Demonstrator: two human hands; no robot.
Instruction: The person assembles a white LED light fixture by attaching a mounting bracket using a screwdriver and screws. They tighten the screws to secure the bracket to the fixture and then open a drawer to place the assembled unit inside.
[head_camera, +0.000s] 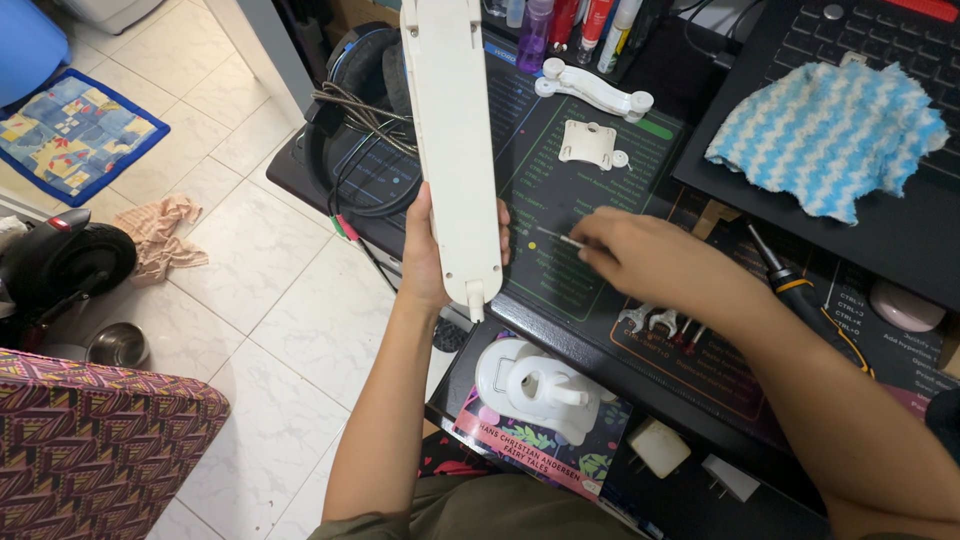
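Observation:
My left hand (425, 255) grips a long white plastic panel (452, 140) near its lower end, holding it up lengthwise over the desk edge. My right hand (650, 255) rests on the dark desk mat (560, 180), its fingertips pinched on a thin metal pin or screw (558, 237). Beyond it lie a white square bracket (590, 143) and a white jointed arm piece (595, 90). A white rounded base piece (535, 385) sits on a colourful book (545, 445) close to my body.
A screwdriver with a black and orange handle (790, 280) and small wrenches (655, 320) lie right of my hand. A blue-white knitted cloth (830, 135) covers a laptop (900, 230). Headphones (360, 120) sit at the desk's left edge. Chargers (660, 447), bottles (570, 25), tiled floor (250, 280).

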